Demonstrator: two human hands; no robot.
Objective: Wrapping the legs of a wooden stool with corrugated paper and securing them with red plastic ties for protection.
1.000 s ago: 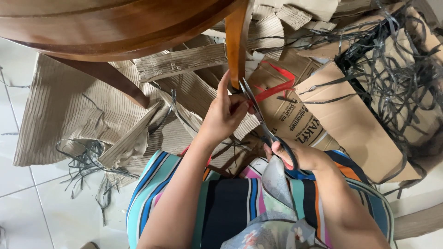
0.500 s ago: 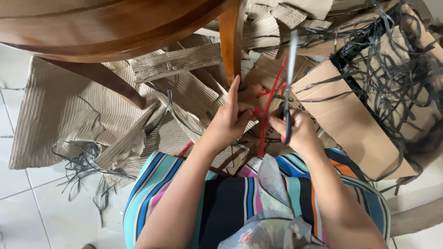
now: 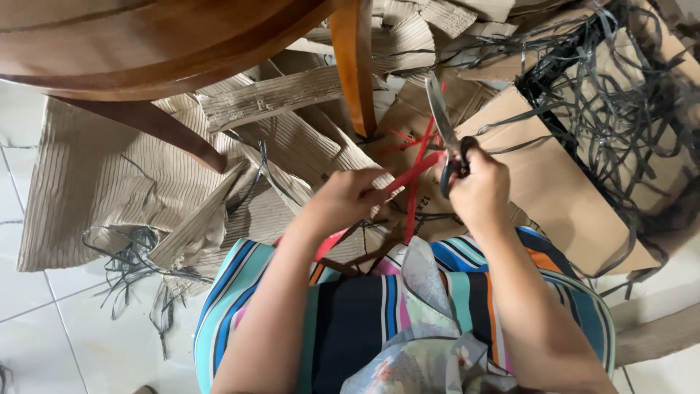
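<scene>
1. The right hand is closed round the black handles of the scissors, blades pointing up toward the table leg.
2. The left hand pinches a red strip, which runs up to the scissors; more red strips fan out just behind it.
3. Both hands hover above the lap, over a striped cloth.
4. The wooden table overhangs the far-left part of the floor; its leg stands just beyond the scissor tips, close enough to crowd them.
5. Corrugated cardboard sheets cover the floor under the table and left of the hands, overlapping and creased.
6. To the right lies a cardboard box heaped with tangled black strips; its near edge is just beside the right hand.
7. Loose black strips trail off the cardboard's near-left edge.
8. Bare white tile floor shows only at the near-left corner.
</scene>
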